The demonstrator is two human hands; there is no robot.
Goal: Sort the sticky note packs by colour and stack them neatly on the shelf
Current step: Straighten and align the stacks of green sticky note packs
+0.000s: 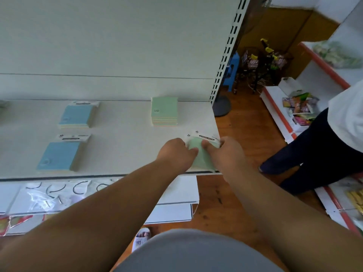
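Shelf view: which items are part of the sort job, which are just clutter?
Job:
green pack held by left hand and right hand
green stack
far blue pack
near blue pack
shelf

Clutter:
plastic bags with hooks
blue stool
snack packets

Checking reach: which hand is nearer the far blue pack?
Left. The left hand lies right of the far blue pack; the right hand lies farther right.

My one head camera looks forward and down, close over the white shelf (121,150) before me.
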